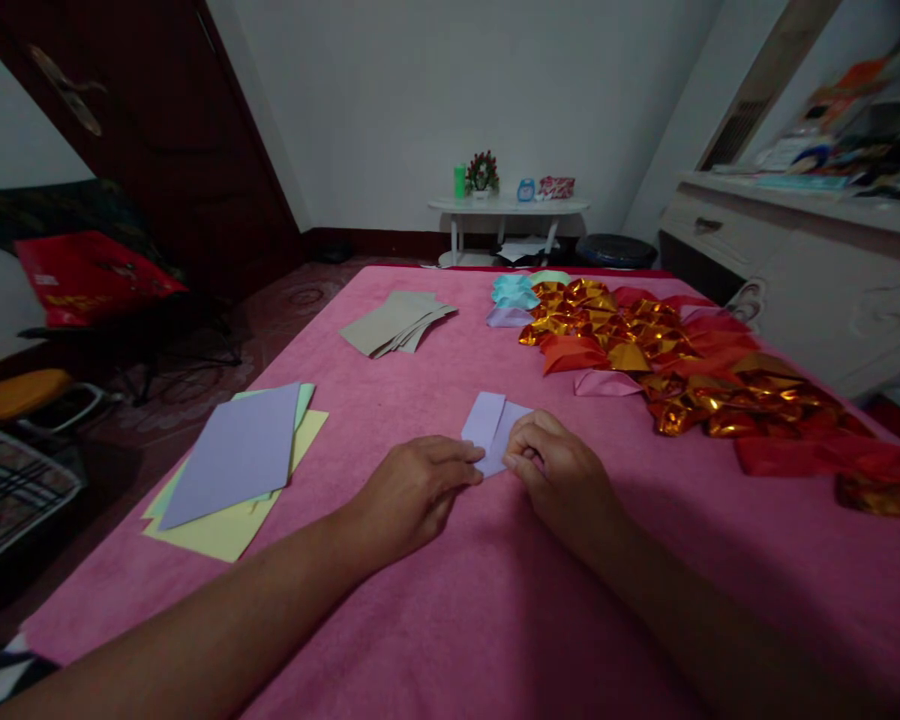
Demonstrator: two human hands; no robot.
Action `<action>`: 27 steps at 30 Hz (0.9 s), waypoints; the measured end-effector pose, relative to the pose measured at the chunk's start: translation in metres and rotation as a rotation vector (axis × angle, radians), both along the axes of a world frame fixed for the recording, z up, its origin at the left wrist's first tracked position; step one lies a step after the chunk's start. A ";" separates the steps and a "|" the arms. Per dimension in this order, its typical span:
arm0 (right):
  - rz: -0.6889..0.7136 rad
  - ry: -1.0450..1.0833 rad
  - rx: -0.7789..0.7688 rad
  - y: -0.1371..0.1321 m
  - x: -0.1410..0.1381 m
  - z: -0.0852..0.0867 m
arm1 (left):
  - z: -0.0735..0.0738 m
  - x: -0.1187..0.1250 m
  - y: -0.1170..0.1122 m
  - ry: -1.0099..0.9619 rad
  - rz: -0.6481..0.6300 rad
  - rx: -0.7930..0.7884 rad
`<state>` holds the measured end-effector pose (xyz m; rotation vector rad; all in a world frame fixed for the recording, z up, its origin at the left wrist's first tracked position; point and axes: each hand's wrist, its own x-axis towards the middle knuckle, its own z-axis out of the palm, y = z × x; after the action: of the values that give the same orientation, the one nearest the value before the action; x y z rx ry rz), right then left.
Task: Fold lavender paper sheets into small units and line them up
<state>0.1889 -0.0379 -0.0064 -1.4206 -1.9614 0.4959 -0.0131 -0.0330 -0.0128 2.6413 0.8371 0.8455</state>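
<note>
A partly folded sheet of lilac paper [486, 420] lies on the pink cloth in front of me, one long flap turned over on its left side. My left hand [424, 488] rests at its lower left, with outstretched fingers touching the paper. At the right edge, my right hand [559, 465] pinches the paper between thumb and curled fingers. Left of my hands is a loose stack of lilac, green and yellow sheets [236, 455]. Farther back sits a fanned pile of greyish sheets [399, 322].
Shiny gold folded pieces [600, 320] spread over the table's right side, among red folded pieces [780, 455] and a few pale blue ones [515, 290]. A white side table [506, 205] stands by the wall. A cabinet [802, 280] is at right, a chair with a red bag [94, 278] at left.
</note>
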 end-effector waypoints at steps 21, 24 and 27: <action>-0.041 -0.115 0.065 0.002 -0.002 -0.006 | 0.003 0.003 0.000 -0.036 0.008 -0.011; -0.045 -0.137 0.062 0.002 -0.002 -0.006 | 0.002 0.002 0.000 -0.030 0.022 -0.059; -0.045 -0.137 0.074 0.002 -0.002 -0.006 | 0.000 0.001 0.001 -0.005 0.001 -0.038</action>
<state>0.1866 -0.0354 -0.0129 -1.4822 -2.0282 0.3102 -0.0118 -0.0322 -0.0128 2.6059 0.8449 0.8276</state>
